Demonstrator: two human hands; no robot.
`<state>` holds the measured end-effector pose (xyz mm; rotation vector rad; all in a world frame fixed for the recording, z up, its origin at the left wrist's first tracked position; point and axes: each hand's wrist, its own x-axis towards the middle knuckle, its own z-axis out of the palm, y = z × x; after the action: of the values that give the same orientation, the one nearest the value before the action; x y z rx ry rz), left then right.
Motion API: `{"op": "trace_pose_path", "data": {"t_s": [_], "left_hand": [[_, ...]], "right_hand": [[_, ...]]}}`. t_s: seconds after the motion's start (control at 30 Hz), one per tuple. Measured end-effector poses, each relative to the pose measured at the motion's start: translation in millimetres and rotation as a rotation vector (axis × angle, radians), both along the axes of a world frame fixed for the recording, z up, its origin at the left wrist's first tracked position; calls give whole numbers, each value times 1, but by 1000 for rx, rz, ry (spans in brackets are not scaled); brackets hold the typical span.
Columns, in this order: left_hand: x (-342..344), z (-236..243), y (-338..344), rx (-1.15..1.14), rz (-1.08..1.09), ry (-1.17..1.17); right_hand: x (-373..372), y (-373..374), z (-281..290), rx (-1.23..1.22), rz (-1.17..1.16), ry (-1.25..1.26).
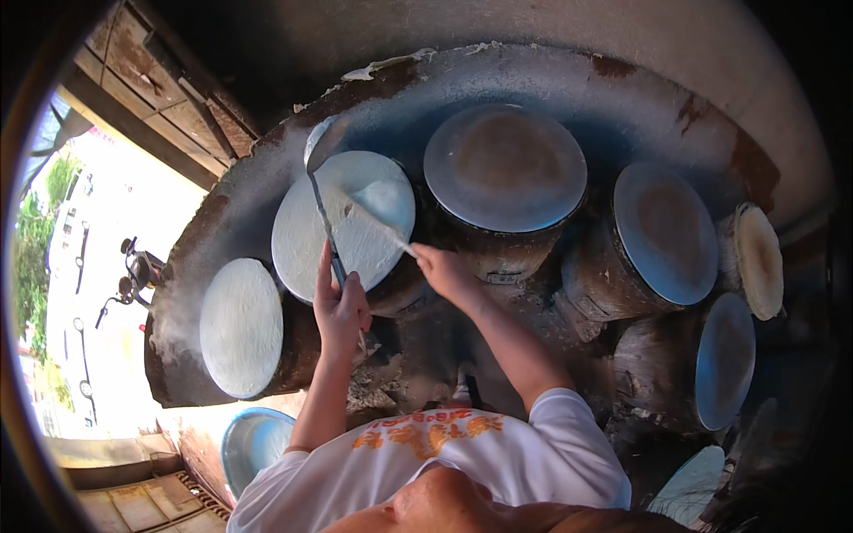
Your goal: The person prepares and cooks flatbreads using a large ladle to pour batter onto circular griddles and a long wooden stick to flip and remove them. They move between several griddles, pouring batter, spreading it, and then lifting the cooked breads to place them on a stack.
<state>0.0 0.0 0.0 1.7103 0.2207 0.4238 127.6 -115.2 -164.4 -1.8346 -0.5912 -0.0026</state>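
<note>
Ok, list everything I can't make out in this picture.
Head view:
Spreader: its handle end, hidden inside the right hand.
Ladle: how much its bowl holds, too small and blurred to tell.
Basin: its lower right part, behind the white shirt.
Lowest disc on the right: its lower edge, lost behind dark hair.

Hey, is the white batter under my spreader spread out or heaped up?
Spread out: the white batter forms a broad round layer, with a smoother patch just beyond the spreader in the right hand.
</note>
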Motion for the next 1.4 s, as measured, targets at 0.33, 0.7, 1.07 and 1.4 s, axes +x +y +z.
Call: {"op": "trace_pose_path", "data": {"t_s": [0.33, 0.7, 1.07, 1.4], "left_hand": [[19, -13, -2, -894, -49, 185], [23, -54, 50, -1638, -211, 334], [-38, -75, 17, -2384, -332, -17], [22, 32, -70, -2204, -929, 148]], "right_hand": [[-23, -104, -24, -496, -125, -202], [-65, -114, -52, -300, -176, -23], [-114, -37, 23, -29, -2, -10], [-173, -195, 17, -68, 8, 356]]}}
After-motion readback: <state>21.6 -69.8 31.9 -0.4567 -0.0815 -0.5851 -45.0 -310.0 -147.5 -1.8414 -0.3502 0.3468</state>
